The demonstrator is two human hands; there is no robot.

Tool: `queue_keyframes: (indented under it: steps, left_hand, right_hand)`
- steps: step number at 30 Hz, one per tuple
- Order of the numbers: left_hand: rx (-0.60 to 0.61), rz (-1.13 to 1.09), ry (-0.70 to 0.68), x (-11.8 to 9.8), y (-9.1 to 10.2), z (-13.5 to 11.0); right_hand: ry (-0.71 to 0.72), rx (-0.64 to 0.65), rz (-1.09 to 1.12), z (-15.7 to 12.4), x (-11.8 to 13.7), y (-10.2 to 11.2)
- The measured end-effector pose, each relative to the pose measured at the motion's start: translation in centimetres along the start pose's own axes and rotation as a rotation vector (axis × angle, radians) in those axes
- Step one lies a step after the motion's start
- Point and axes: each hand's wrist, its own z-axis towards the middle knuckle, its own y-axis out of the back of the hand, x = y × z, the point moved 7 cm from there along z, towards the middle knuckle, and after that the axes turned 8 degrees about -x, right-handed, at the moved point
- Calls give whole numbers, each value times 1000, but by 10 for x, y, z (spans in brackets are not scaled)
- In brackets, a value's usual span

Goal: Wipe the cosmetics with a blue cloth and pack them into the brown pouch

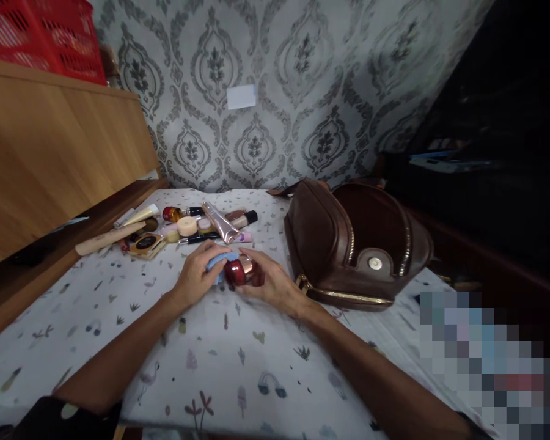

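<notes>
Both my hands meet over the middle of a patterned white sheet (220,366). My right hand (270,282) is closed around a small dark red bottle (236,272) with a rose-gold cap. My left hand (200,274) presses a light blue cloth (217,263) against the bottle's left side, fingers curled over the cloth. Just beyond my hands lies a heap of cosmetics (183,229): tubes, small jars, a compact and a pencil.
An open brown leather bag (348,244) with gold zips lies to the right of my hands. A wooden board (50,153) runs along the left, a red crate (41,36) on top of it. Patterned wallpaper (275,91) is behind. Dark furniture stands at the right.
</notes>
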Motion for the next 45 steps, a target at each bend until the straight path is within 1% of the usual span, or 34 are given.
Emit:
queue_keyframes:
  steps: [4, 10, 13, 17, 21, 25, 30, 35, 41, 45]
  left_hand:
    - [-10, -13, 28, 6, 1, 1]
    - [-17, -43, 38, 9, 1, 2]
    - [-21, -59, 30, 8, 1, 2]
    - [1, -52, 29, 5, 2, 2]
    - [10, -50, -11, 1, 4, 3]
    - [0, -39, -43, 0, 5, 3]
    - [-19, 1, -109, -5, 5, 1]
    - [6, 23, -167, -9, 3, -1]
    - [15, 25, -138, -6, 2, 0]
    - [7, 18, -110, -2, 2, 0]
  right_hand:
    - [-15, 35, 74, 0, 0, 1]
    - [-153, 208, 273, -2, -7, -3]
    - [-179, 223, 351, -1, -9, -4]
    - [-180, 205, 393, 1, -10, -6]
    - [-193, 161, 363, 2, -14, -7]
    - [-164, 122, 292, 3, -16, -7]
    - [-148, 76, 158, 4, -14, -5]
    - [-152, 68, 31, 4, -13, -2]
    - [-181, 78, 129, 3, -20, -4]
    - [-160, 163, 218, 1, -20, -8]
